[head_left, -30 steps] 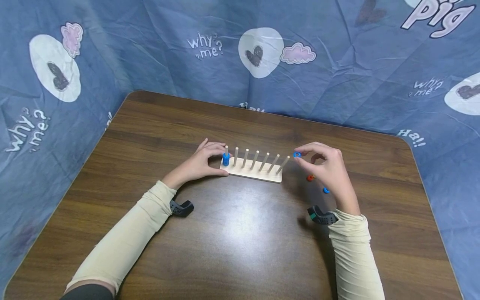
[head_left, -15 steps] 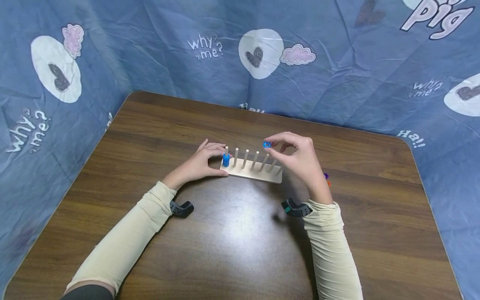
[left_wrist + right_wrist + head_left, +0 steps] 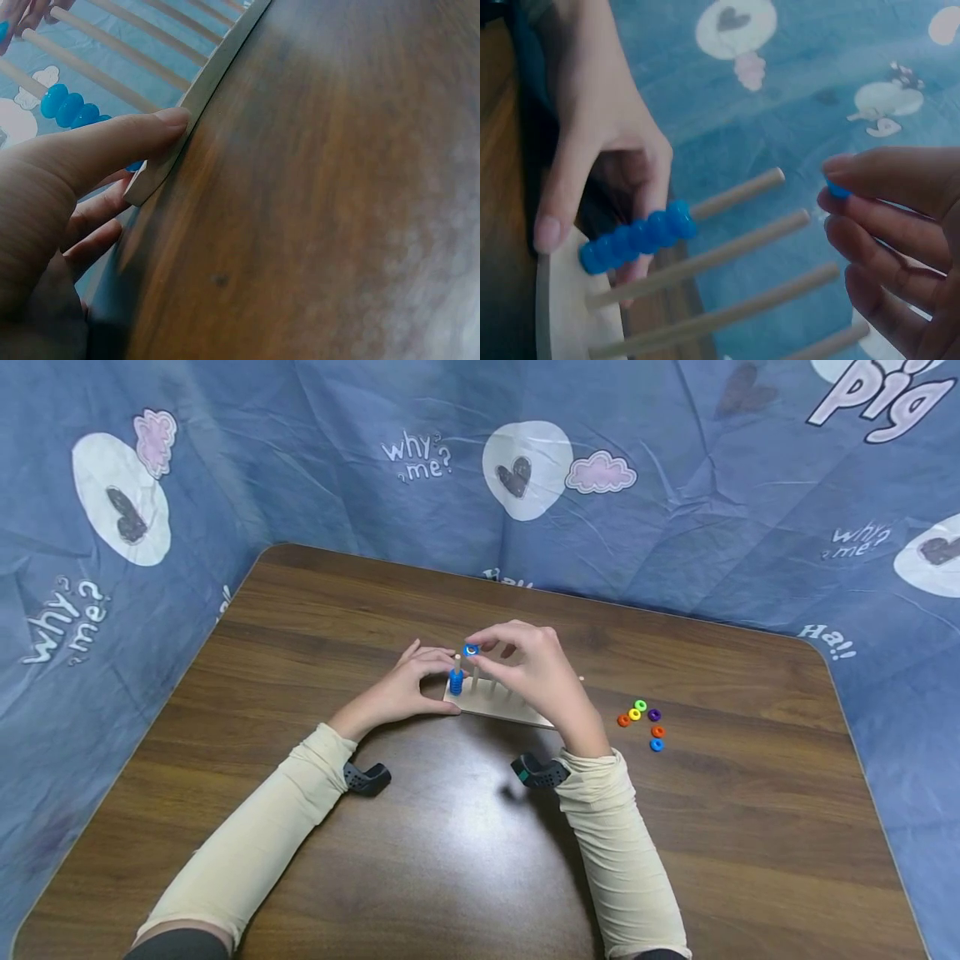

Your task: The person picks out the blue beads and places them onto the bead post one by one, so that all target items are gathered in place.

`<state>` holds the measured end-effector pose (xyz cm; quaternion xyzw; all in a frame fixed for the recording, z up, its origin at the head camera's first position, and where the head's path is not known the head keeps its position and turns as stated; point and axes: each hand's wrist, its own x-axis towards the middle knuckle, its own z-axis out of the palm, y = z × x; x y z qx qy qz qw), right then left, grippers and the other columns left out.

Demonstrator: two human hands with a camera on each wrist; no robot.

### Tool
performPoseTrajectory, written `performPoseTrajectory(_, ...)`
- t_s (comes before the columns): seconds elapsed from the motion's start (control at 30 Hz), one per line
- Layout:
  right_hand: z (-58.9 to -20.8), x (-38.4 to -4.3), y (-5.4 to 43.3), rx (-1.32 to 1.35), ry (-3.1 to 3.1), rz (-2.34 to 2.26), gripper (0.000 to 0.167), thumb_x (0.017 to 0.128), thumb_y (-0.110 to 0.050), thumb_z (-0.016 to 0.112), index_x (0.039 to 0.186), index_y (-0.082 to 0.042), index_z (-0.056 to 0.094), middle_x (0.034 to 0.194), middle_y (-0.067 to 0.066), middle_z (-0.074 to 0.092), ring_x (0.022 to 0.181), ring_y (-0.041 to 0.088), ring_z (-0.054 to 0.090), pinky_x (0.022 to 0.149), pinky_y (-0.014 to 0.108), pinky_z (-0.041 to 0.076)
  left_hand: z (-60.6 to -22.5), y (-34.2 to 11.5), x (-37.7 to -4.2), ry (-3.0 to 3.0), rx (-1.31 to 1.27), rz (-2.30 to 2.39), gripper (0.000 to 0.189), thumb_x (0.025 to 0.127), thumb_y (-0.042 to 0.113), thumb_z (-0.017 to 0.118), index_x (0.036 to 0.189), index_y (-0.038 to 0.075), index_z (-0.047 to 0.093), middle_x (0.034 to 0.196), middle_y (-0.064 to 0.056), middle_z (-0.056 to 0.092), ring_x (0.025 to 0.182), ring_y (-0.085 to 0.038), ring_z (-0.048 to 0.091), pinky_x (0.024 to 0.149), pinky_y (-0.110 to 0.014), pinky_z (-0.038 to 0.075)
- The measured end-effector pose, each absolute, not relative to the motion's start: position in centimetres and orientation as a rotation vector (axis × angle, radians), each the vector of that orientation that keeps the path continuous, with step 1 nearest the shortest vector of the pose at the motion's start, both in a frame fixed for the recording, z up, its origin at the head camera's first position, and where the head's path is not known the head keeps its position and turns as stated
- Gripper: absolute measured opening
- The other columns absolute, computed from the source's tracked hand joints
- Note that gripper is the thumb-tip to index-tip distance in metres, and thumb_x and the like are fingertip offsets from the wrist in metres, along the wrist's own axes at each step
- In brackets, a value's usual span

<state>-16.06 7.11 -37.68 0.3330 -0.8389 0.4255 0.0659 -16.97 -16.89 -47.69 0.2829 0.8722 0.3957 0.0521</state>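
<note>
A pale wooden peg board (image 3: 495, 708) with a row of upright pegs stands on the table. Several blue rings (image 3: 456, 682) are stacked on its leftmost peg (image 3: 739, 193), whose top sticks out above them. My left hand (image 3: 405, 687) grips the board's left end, thumb on the front edge and fingers behind, as the left wrist view also shows. Between thumb and fingertips my right hand (image 3: 528, 672) pinches one blue ring (image 3: 471, 650), held above the pegs just right of the stacked one. My right hand hides most of the board's right half in the head view.
Right of the board lie loose rings: a green ring (image 3: 641, 705), a yellow ring (image 3: 634, 714), a purple ring (image 3: 654, 715), two orange-red ones and a blue ring (image 3: 657, 745). The brown table (image 3: 450, 860) backs onto a blue printed cloth (image 3: 315, 468).
My right hand has carried the blue ring leftward from beyond the board's right end to near the left pegs, uncovering the loose rings. My left hand stays on the board's end.
</note>
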Motion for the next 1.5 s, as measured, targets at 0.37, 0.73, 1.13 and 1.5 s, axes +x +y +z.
performPoseTrajectory(0.37, -37.8, -16.2, 5.9, 1.021, -2.613, 1.265, 0.019, 0.092, -0.013, 0.079, 0.11, -0.009, 0.079, 0.104, 0.003, 0.079, 0.092, 0.014, 0.071, 0.079, 0.029, 0.06, -47.7, -16.9, -17.0, 2.645, 0.88, 1.214, 0.05, 0.078, 0.027, 0.092, 0.121, 0.009, 0.074, 0.134, -0.009, 0.068, 0.142, -0.031, 0.049, 0.13, -0.063, 0.0)
performPoseTrajectory(0.73, -37.7, -16.2, 5.4, 1.015, -2.672, 1.199, 0.019, 0.092, -0.015, 0.079, 0.11, -0.008, 0.079, 0.101, 0.006, 0.079, 0.091, 0.018, 0.073, 0.077, 0.033, 0.061, -47.8, -17.0, -17.0, 2.661, 0.873, 1.215, 0.052, 0.076, 0.026, 0.093, 0.121, 0.007, 0.073, 0.134, -0.01, 0.068, 0.142, -0.032, 0.049, 0.13, -0.063, 0.001)
performPoseTrajectory(1.13, -37.9, -16.3, 5.5, 1.018, -2.697, 1.183, 0.021, 0.092, -0.014, 0.078, 0.112, -0.007, 0.078, 0.105, 0.011, 0.079, 0.093, 0.019, 0.073, 0.079, 0.031, 0.061, -47.8, -17.0, -17.0, 2.665, 0.852, 1.189, 0.056, 0.076, 0.027, 0.093, 0.125, 0.007, 0.072, 0.138, -0.012, 0.066, 0.146, -0.031, 0.046, 0.131, -0.059, 0.0)
performPoseTrajectory(1.5, -37.6, -16.0, 6.6, 1.034, -2.641, 1.182, 0.02, 0.09, -0.013, 0.08, 0.11, -0.008, 0.079, 0.103, 0.006, 0.079, 0.093, 0.017, 0.073, 0.08, 0.029, 0.061, -47.9, -16.9, -17.1, 2.654, 0.858, 1.19, 0.055, 0.077, 0.028, 0.092, 0.126, 0.01, 0.073, 0.136, -0.009, 0.067, 0.146, -0.03, 0.046, 0.131, -0.059, -0.001)
